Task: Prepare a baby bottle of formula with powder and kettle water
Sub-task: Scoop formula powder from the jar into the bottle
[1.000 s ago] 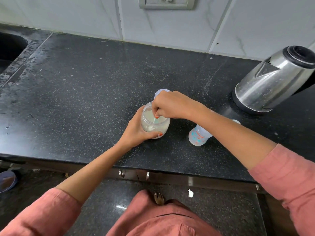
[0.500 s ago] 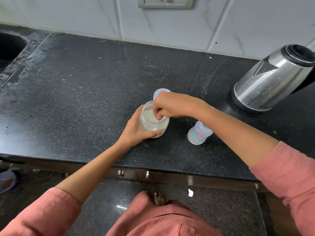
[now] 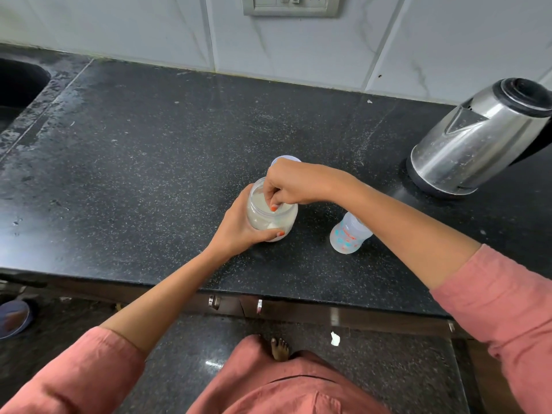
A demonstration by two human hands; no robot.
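Note:
A clear jar (image 3: 270, 218) of pale powder stands open on the black counter (image 3: 149, 174), and my left hand (image 3: 239, 228) grips its side. My right hand (image 3: 295, 183) reaches into the jar's mouth from above, its fingers curled and pinching a small scoop, of which only a whitish bit shows. The jar's white lid (image 3: 283, 159) lies just behind, half hidden by my right hand. A small clear baby bottle (image 3: 349, 234) with blue and orange print stands open to the right, partly under my right forearm. The steel kettle (image 3: 478, 138) sits at the far right.
A sink (image 3: 18, 88) is set into the counter at the far left. A wall socket (image 3: 291, 4) sits on the tiles above. The counter's front edge runs just below the jar and bottle, with drawer handles (image 3: 215, 301) beneath.
My right hand's fingers have sunk lower into the jar, hiding the scoop handle that showed before. My left hand keeps its grip on the jar.

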